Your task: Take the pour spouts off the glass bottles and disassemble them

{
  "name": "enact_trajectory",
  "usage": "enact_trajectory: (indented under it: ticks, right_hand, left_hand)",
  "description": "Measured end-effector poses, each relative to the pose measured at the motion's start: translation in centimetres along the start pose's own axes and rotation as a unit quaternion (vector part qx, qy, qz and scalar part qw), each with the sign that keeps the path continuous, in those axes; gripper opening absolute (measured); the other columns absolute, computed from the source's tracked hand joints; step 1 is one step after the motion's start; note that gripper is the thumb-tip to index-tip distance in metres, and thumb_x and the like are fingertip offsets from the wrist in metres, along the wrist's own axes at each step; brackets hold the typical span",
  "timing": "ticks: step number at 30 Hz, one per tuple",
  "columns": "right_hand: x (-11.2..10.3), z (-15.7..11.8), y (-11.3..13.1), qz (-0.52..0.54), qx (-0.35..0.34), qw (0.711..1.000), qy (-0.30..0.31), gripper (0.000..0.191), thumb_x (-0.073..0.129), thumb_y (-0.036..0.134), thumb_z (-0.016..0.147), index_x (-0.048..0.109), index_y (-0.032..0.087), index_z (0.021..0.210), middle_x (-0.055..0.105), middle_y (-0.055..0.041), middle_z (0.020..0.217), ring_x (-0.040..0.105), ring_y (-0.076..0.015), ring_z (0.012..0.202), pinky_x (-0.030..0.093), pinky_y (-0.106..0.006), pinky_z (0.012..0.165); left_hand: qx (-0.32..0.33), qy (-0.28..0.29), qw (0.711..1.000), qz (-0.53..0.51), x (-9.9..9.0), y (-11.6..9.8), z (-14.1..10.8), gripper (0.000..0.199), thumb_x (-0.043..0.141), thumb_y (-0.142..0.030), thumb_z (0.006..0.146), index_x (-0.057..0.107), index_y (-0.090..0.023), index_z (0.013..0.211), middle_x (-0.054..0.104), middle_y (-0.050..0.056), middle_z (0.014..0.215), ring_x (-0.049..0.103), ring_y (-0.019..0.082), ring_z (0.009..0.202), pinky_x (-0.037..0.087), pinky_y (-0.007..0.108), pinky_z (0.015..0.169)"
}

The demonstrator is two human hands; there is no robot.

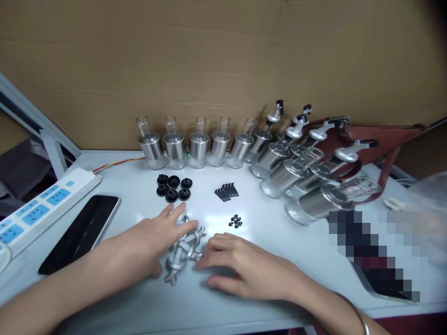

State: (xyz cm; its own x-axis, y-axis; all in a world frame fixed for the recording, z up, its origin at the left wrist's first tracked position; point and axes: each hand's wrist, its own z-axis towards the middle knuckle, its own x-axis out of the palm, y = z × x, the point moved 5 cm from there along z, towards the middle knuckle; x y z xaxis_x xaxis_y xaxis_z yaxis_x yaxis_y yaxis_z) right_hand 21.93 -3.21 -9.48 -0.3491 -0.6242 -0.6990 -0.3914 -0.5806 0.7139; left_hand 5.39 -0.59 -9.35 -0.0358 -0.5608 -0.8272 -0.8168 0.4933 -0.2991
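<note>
A small heap of silver pourer tops [185, 249] lies near the front of the table, between my two hands. My left hand [159, 237] rests over the heap's left side, fingers spread and touching the silver parts. Curled loosely at the right edge of the heap is my right hand [232, 263], its fingers apart and fingertips at a silver part; no held thing shows. Beyond them sit several round black stoppers [172, 188], a row of thin black levers [226, 191] and a cluster of tiny black pieces [236, 221].
Several glass bottles with metal sleeves [199, 146] stand along the back; bottles with pourers [275, 156] crowd the right. At left lie a black phone [82, 232] and a white power strip [45, 204]. A brown leather bag [380, 139] and another phone [380, 279] are at right.
</note>
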Motion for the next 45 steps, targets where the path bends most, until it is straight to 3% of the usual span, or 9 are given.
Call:
enact_trajectory:
  ticks: [3,10,15,20,23,26,33,40,45]
  right_hand:
    - [0.2,0.1,0.3,0.011,-0.017,1.0,0.015,0.027,0.063,0.027,0.089,0.07,0.014,0.112,0.069,-0.0078,0.097,0.063,-0.0173,0.092,0.046,-0.028,0.091]
    - [0.6,0.3,0.0,-0.002,-0.012,1.0,0.018,0.03,0.063,0.027,0.088,0.069,0.015,0.115,0.07,-0.0081,0.099,0.064,-0.0184,0.093,0.047,-0.029,0.091]
    - [0.9,0.7,1.0,0.008,-0.049,0.998,0.029,0.027,0.063,0.025,0.087,0.07,0.014,0.111,0.072,-0.0073,0.099,0.065,-0.0169,0.093,0.048,-0.028,0.091]
    - [2.7,1.0,3.5,0.026,-0.084,0.992,0.085,0.041,0.061,0.028,0.09,0.058,0.012,0.128,0.068,-0.0082,0.113,0.063,-0.0151,0.102,0.048,-0.021,0.091]
    - [4.2,1.8,5.0,-0.063,-0.142,0.987,0.049,0.033,0.052,0.029,0.096,0.057,0.013,0.124,0.064,-0.0073,0.118,0.059,-0.0155,0.107,0.045,-0.024,0.095]
    - [5.3,3.4,6.6,-0.238,-0.238,0.941,-0.042,0.028,0.036,0.021,0.1,0.058,0.015,0.116,0.06,-0.0073,0.125,0.051,-0.0204,0.115,0.039,-0.039,0.103]
    - [6.4,10.1,7.0,-0.382,-0.23,0.891,-0.09,0.045,0.048,0.047,0.095,0.05,0.019,0.13,0.039,-0.0076,0.149,0.029,-0.0289,0.137,0.028,-0.05,0.111]
    - [6.6,10.4,5.6,-0.399,-0.21,0.891,-0.058,0.034,0.049,0.04,0.096,0.064,0.011,0.107,0.06,-0.014,0.121,0.049,-0.0299,0.116,0.039,-0.053,0.098]
    - [5.1,8.2,5.0,-0.419,-0.246,0.872,-0.064,0.023,0.045,0.025,0.098,0.064,0.014,0.092,0.064,-0.012,0.109,0.053,-0.0275,0.109,0.04,-0.053,0.094]
  left_hand:
    - [0.036,-0.046,0.998,-0.019,0.9,0.9,-0.1,0.112,0.064,0.012,0.051,0.031,-0.037,0.146,0.005,0.011,0.162,0.028,0.042,0.141,0.05,0.05,0.098]
    - [0.012,-0.022,0.999,-0.045,-0.1,0.1,-0.4,0.09,0.036,0.012,0.072,0.027,-0.035,0.148,-0.005,0.005,0.159,0.039,0.033,0.137,0.049,0.044,0.099]
    - [0.024,-0.1,0.994,-0.037,-0.9,0.5,-0.1,0.076,0.036,0.008,0.078,0.038,-0.03,0.144,0.008,0.009,0.16,0.04,0.031,0.137,0.048,0.043,0.099]
    - [-0.029,-0.074,0.997,0.016,-3.4,1.3,-1.8,0.075,0.044,0.001,0.079,0.034,-0.032,0.146,0.022,0.007,0.159,0.052,0.028,0.128,0.051,0.036,0.094]
    - [-0.038,-0.15,0.988,0.028,-5.4,2.0,-2.9,0.056,0.045,-0.02,0.091,0.035,-0.03,0.146,0.032,0.006,0.156,0.055,0.029,0.125,0.049,0.037,0.096]
    - [-0.037,-0.205,0.977,0.05,-6.1,2.7,-3.2,0.049,0.035,-0.024,0.096,0.038,-0.027,0.144,0.04,0.005,0.152,0.056,0.027,0.123,0.045,0.037,0.101]
    - [-0.044,-0.178,0.982,0.053,-5.7,2.8,-2.0,0.045,0.029,-0.025,0.098,0.042,-0.021,0.141,0.048,0.01,0.144,0.057,0.027,0.12,0.044,0.04,0.101]
    - [-0.017,-0.139,0.988,0.066,-4.9,1.3,-1.7,0.039,0.036,-0.025,0.098,0.049,-0.025,0.136,0.054,0.011,0.136,0.064,0.027,0.11,0.05,0.034,0.089]
    - [0.007,-0.236,0.968,0.085,-4.9,1.5,-2.0,0.038,0.04,-0.024,0.095,0.054,-0.023,0.131,0.058,0.013,0.131,0.063,0.031,0.109,0.05,0.039,0.087]
